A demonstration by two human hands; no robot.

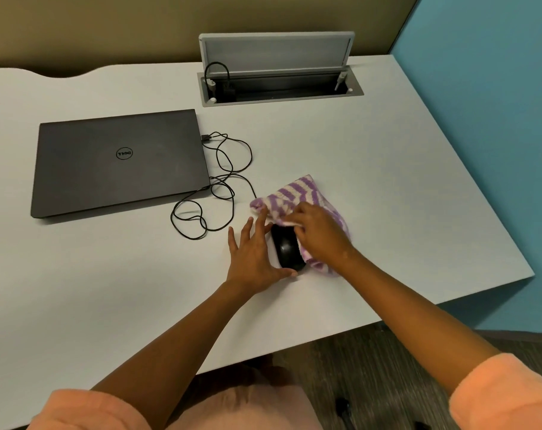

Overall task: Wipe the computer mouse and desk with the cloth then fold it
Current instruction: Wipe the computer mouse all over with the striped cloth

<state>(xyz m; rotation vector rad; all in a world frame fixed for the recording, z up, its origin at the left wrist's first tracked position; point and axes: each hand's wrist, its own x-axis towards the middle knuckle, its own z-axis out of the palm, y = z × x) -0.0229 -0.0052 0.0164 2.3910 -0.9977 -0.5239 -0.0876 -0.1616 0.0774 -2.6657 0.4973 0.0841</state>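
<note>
A black computer mouse (286, 250) lies on the white desk (372, 169), right of centre. My left hand (253, 251) rests against its left side, fingers spread, thumb at its near end. A purple-and-white striped cloth (297, 190) is bunched over the mouse's far and right sides. My right hand (321, 232) grips the cloth and presses it against the mouse's right side. Part of the cloth is hidden under that hand.
A closed dark laptop (117, 161) lies at the left. The mouse's black cable (220, 184) loops between laptop and mouse. An open grey cable hatch (279, 69) sits at the back. The desk's right edge runs diagonally beside a blue wall (486, 119).
</note>
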